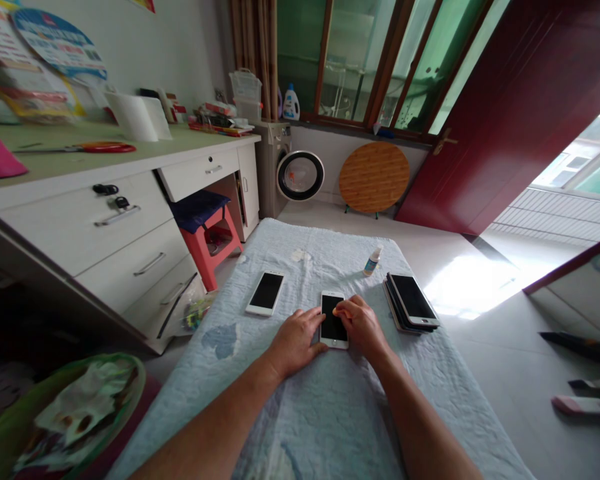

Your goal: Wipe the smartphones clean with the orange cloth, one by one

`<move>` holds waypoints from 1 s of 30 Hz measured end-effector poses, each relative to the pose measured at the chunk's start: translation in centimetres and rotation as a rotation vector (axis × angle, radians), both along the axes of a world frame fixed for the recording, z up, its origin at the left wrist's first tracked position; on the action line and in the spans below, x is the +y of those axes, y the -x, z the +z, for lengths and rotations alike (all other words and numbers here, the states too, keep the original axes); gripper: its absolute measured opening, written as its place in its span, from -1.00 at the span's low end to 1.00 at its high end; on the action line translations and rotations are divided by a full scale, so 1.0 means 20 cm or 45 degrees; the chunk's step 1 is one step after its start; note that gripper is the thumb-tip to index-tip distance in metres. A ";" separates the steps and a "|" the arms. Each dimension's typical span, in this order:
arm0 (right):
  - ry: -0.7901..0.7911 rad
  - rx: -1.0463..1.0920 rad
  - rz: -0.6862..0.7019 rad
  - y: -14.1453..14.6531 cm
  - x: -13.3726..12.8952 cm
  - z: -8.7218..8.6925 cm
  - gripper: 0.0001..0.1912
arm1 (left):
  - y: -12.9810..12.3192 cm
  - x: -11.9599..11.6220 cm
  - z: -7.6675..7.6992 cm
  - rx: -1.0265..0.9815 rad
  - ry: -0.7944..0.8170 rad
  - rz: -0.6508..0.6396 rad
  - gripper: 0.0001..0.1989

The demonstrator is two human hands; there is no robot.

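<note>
In the middle of the cloth-covered surface lies a white smartphone (334,333), its dark screen up. My left hand (296,339) holds it along its left side, fingertips on the edge and thumb near the bottom corner. Over the screen's right part, my right hand (361,323) is closed in a pinch on a small orange piece (335,312). That piece touches or nearly touches the glass; most of it is hidden by fingers. A second white smartphone (266,293) lies apart on the left. To the right is a stack of phones (414,299), a white-framed one on top.
A small spray bottle (373,261) stands behind the stack on the pale blue quilted cloth (320,250). Left are a white desk (100,220), a red stool (209,243) and a bin (140,377) with crumpled paper. A washing machine (270,167) with its door ajar stands behind.
</note>
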State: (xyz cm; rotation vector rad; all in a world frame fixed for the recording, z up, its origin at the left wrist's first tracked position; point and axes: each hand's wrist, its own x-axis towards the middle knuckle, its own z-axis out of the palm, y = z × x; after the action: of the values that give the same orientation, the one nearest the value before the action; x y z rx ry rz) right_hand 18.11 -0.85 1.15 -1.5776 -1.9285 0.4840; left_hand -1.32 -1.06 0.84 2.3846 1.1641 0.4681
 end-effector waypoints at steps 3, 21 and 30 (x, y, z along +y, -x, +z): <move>-0.016 -0.017 -0.044 0.00 0.01 0.00 -0.81 | 0.00 -0.01 0.00 -0.040 0.002 0.007 -0.40; 0.220 -0.222 0.419 0.04 0.08 0.17 -0.84 | -0.01 -0.04 0.03 -0.085 -0.011 0.108 -0.65; 0.008 -0.246 -0.033 -0.03 0.20 0.02 -0.85 | 0.00 -0.04 0.04 0.003 -0.101 -0.013 -0.69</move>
State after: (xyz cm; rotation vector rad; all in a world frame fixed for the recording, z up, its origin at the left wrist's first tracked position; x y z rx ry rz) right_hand 18.68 3.08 1.49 -1.7052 -2.0461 0.3373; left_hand -1.40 -1.90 1.55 2.4582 1.1536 0.5176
